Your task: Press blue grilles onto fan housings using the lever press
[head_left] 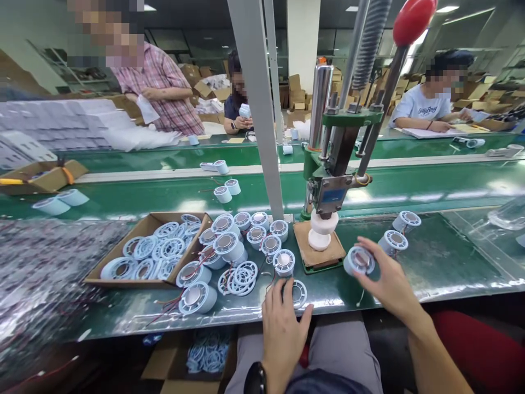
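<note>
My right hand (388, 282) is closed round a pale blue round part with a metal centre (359, 261), held just right of the press's wooden base (318, 256). My left hand (283, 323) rests on the bench edge with its fingers over a flat white ring cover (298, 293). A hand press (334, 180) with a red knob lever (412, 19) stands in the middle, a white block (322, 229) under its ram. Several blue round parts with red wires (229, 246) lie left of the press. Two more (396, 232) lie to the right.
A cardboard tray of ring covers (151, 251) sits at left. A green conveyor (164, 191) carries a few parts behind. Three people work at the far side. A metal post (258, 109) rises mid-bench. A box of rings (209, 355) is below the bench.
</note>
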Demonstrator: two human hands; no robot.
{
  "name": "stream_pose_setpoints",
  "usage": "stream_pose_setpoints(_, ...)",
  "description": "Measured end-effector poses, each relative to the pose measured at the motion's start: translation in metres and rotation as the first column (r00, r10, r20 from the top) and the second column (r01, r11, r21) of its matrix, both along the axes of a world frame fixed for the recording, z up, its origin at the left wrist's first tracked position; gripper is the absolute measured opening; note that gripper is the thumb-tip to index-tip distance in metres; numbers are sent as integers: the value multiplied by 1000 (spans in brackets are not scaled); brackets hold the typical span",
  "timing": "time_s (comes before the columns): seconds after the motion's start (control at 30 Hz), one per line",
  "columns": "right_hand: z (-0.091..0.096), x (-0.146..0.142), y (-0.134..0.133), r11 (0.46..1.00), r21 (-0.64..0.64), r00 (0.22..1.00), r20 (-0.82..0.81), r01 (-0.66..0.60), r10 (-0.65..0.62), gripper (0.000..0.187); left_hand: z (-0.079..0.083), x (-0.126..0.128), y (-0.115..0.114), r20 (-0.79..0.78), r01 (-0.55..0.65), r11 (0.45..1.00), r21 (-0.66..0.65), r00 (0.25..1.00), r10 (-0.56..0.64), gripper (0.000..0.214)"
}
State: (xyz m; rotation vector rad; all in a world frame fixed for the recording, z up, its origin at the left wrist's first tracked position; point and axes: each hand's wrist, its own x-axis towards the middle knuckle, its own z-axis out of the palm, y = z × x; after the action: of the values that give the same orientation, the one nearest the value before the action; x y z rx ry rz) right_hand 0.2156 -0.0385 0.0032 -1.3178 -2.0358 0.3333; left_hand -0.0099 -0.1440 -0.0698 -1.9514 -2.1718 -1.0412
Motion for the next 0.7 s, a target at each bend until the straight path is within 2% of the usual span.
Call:
stream_pose_setpoints(0.13,-27,-24,-45,978,-75,972,-144,-195,183,56,7,-7,-3,179,46,999,3,983,-45,33)
stream_pose_setpoints(0.23,-47,-54,-60,972,-61,948,-243,-227,207,59,28,-17,-6,301,173,985,-7,940,-162,43)
stream_pose_setpoints(0.33,-61,-81,-66,974,-38,934,-294,-224,203,66,49,-24,-4,287,351,936,-32,900,-328,57)
stream_pose_setpoints(0.4,-69,-94,-68,977,-16,925,-326,-215,198,69,58,-25,0,261,423,903,-77,883,-391,65)
stream_pose_setpoints(0.53,-82,-106,-73,987,25,916,-368,-159,157,71,61,-27,5,284,432,885,-171,882,-376,69)
stream_pose_setpoints(0.7,-90,-107,-76,992,42,918,-375,-122,129,73,62,-35,5,377,456,866,-204,853,-360,66)
